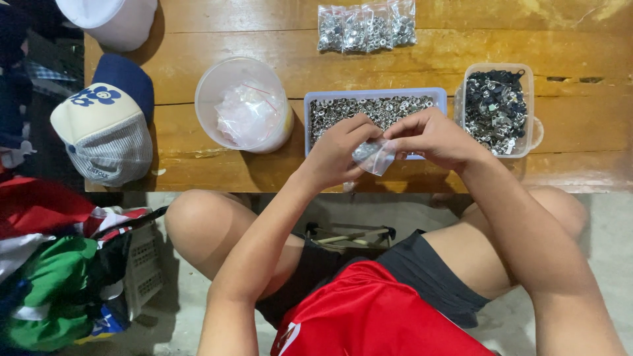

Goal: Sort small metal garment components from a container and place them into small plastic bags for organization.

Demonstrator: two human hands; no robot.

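Both hands met just in front of the blue tray [440, 94] of small metal rings. The left hand [337, 153] and the right hand [432, 137] each pinched the small clear bag [374, 155] between them. A clear tub [497, 70] of dark metal parts stood right of the tray, a round container [242, 104] left of it, filled packets [366, 28] behind it.
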